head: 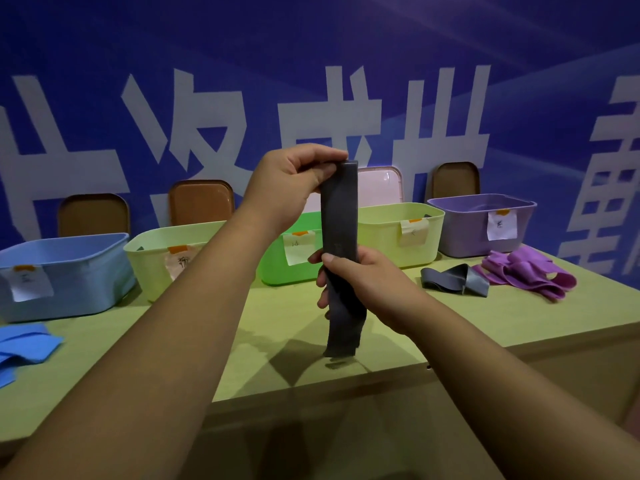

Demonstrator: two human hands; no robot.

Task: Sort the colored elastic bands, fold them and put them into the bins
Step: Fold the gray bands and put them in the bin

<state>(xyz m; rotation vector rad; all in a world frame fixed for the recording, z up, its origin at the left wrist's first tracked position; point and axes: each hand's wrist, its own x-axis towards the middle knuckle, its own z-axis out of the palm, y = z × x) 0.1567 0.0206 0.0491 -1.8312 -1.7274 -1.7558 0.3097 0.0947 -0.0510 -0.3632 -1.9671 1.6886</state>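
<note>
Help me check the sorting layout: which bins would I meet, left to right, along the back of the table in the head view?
In order: blue bin → pale yellow-green bin → bright green bin → second pale yellow-green bin → purple bin.

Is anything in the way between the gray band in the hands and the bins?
Nothing visible is. The left hand pinches the gray band at its top and the right hand grips its middle, up above the table. The bins behind it stand open.
</note>
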